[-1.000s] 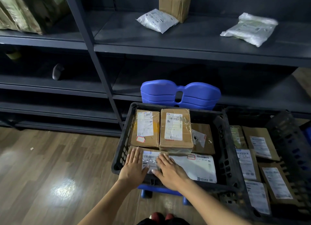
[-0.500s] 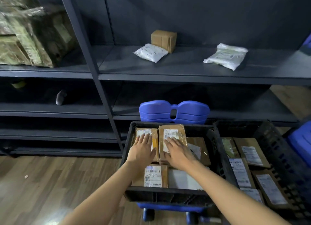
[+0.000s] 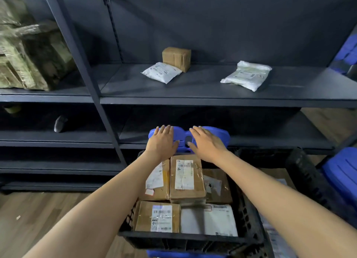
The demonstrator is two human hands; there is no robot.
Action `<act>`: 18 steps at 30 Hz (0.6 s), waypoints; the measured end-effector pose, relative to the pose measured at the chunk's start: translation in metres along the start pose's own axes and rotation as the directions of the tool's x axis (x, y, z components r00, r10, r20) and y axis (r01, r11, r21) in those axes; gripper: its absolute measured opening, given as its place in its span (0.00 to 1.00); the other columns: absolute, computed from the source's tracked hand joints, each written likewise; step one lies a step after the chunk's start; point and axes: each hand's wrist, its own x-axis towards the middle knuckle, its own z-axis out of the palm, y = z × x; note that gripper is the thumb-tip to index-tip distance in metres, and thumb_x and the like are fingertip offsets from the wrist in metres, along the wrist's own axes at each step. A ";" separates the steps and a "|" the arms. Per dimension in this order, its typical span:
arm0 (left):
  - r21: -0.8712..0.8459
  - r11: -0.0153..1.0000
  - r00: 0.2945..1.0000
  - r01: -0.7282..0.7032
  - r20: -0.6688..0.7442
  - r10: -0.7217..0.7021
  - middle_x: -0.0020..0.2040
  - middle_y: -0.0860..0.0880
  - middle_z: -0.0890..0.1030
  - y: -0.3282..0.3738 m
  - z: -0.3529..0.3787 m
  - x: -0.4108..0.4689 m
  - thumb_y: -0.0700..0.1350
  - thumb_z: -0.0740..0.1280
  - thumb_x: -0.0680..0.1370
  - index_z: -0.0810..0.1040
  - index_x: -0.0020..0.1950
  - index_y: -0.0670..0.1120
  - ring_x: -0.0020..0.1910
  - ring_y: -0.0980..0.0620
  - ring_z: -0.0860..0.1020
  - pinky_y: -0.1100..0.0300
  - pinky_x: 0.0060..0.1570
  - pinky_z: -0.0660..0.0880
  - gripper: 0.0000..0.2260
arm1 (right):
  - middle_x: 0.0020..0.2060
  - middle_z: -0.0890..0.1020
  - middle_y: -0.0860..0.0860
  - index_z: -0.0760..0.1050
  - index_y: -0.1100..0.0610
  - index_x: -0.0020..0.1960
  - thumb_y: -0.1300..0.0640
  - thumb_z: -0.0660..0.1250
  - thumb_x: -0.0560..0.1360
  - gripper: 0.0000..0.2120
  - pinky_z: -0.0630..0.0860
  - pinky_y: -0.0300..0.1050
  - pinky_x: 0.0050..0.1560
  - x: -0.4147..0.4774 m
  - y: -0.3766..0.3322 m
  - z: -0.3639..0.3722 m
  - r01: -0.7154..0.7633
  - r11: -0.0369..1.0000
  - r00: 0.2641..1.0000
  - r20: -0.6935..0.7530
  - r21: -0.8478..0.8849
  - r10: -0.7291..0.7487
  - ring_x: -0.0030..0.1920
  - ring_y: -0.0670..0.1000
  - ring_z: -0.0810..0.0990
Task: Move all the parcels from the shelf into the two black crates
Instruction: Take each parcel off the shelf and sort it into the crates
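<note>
Both hands are up over the far end of the near black crate (image 3: 249, 215), reaching for the shelf (image 3: 212, 89). The left hand (image 3: 162, 141) is flat with its grip wide open and nothing in it. The right hand (image 3: 206, 143) is the same, fingers spread and empty.

I think the next job is to pick up more parcels. Going from left to right, there is a white bag (image 3: 161, 72), with a small brown box (image 3: 176, 58) just behind it, touching its corner. Well apart on the right lies a puffy white packet (image 3: 247, 75). A good way may be one hand for each bag. The bags look soft and slippery, so it helps to slide the fingers under them. The brown box is firm and can be held by its sides.

The near crate already holds many boxes and flat packs. It looks quite full, so new ones must lie flat on top. A second black crate (image 3: 301, 165) sits at the right.

The shelf is dark metal and smooth. A blue stool (image 3: 218, 134) stands behind the crate. The floor (image 3: 34, 215) is shiny wood. A big wrapped bundle (image 3: 29, 53) sits at the far left.
</note>
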 end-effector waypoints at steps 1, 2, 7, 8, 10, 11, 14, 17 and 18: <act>0.006 1.000 1.000 0.012 -0.012 -0.012 0.78 0.43 0.56 0.002 -0.007 0.011 0.55 0.52 0.82 0.51 0.78 0.39 0.78 0.45 0.53 0.52 0.76 0.47 0.29 | 0.77 0.57 0.54 0.54 0.59 0.77 0.46 0.54 0.81 0.29 0.52 0.47 0.75 0.008 0.007 -0.010 0.015 1.000 1.000 -0.018 -0.014 -0.016 0.77 0.53 0.54; 0.015 1.000 0.999 0.021 -0.026 -0.020 0.78 0.43 0.56 0.003 -0.013 0.022 0.55 0.52 0.82 0.51 0.78 0.39 0.78 0.45 0.53 0.52 0.76 0.47 0.30 | 0.77 0.58 0.55 0.54 0.59 0.77 0.46 0.54 0.81 0.29 0.52 0.47 0.75 0.016 0.015 -0.020 0.028 0.999 0.999 -0.038 -0.027 -0.029 0.77 0.53 0.54; 0.014 0.997 0.993 0.079 -0.087 -0.078 0.77 0.42 0.58 0.011 -0.046 0.072 0.55 0.53 0.82 0.53 0.77 0.38 0.77 0.45 0.54 0.52 0.76 0.48 0.30 | 0.76 0.58 0.55 0.55 0.60 0.76 0.46 0.54 0.81 0.29 0.56 0.49 0.74 0.055 0.052 -0.063 0.040 0.998 0.994 -0.099 -0.055 -0.045 0.76 0.54 0.55; 0.008 0.996 0.991 0.087 -0.100 -0.085 0.77 0.42 0.58 0.012 -0.052 0.080 0.55 0.54 0.82 0.53 0.77 0.38 0.77 0.45 0.54 0.52 0.76 0.48 0.30 | 0.76 0.59 0.54 0.55 0.60 0.76 0.46 0.55 0.81 0.29 0.57 0.50 0.73 0.064 0.058 -0.070 0.039 0.998 0.993 -0.108 -0.054 -0.044 0.76 0.53 0.55; 0.004 0.996 0.988 0.094 -0.120 -0.093 0.77 0.42 0.58 0.010 -0.063 0.095 0.55 0.54 0.82 0.53 0.77 0.38 0.77 0.44 0.54 0.52 0.76 0.48 0.30 | 0.76 0.59 0.55 0.55 0.60 0.76 0.46 0.55 0.81 0.29 0.58 0.50 0.73 0.082 0.068 -0.080 0.039 0.998 0.992 -0.115 -0.058 -0.046 0.76 0.54 0.55; 0.009 0.995 0.988 0.095 -0.124 -0.093 0.77 0.42 0.58 0.009 -0.068 0.103 0.54 0.54 0.82 0.53 0.77 0.38 0.77 0.44 0.54 0.52 0.76 0.48 0.30 | 0.76 0.59 0.55 0.55 0.60 0.76 0.46 0.55 0.81 0.29 0.58 0.51 0.73 0.092 0.072 -0.084 0.038 0.998 0.993 -0.111 -0.059 -0.044 0.76 0.54 0.55; 0.021 0.993 0.986 0.112 -0.126 -0.108 0.78 0.42 0.57 -0.002 -0.081 0.126 0.54 0.54 0.82 0.52 0.77 0.38 0.77 0.45 0.53 0.52 0.76 0.47 0.30 | 0.76 0.58 0.55 0.54 0.59 0.77 0.45 0.54 0.81 0.29 0.59 0.52 0.72 0.123 0.078 -0.091 0.025 0.999 0.995 -0.090 -0.044 -0.029 0.77 0.54 0.54; 0.020 0.991 0.981 0.133 -0.142 -0.129 0.77 0.42 0.59 -0.018 -0.090 0.150 0.54 0.54 0.82 0.53 0.77 0.37 0.77 0.45 0.54 0.53 0.76 0.48 0.29 | 0.76 0.58 0.55 0.55 0.59 0.76 0.45 0.55 0.81 0.29 0.60 0.52 0.72 0.156 0.081 -0.094 0.024 1.000 0.995 -0.096 -0.011 -0.025 0.76 0.54 0.55; 0.023 0.990 0.980 0.140 -0.143 -0.135 0.76 0.42 0.60 -0.024 -0.092 0.158 0.53 0.54 0.82 0.54 0.76 0.37 0.76 0.45 0.55 0.53 0.76 0.48 0.29 | 0.76 0.58 0.54 0.55 0.59 0.76 0.45 0.55 0.81 0.29 0.60 0.51 0.71 0.167 0.081 -0.094 0.022 1.000 0.995 -0.096 -0.005 -0.023 0.76 0.53 0.55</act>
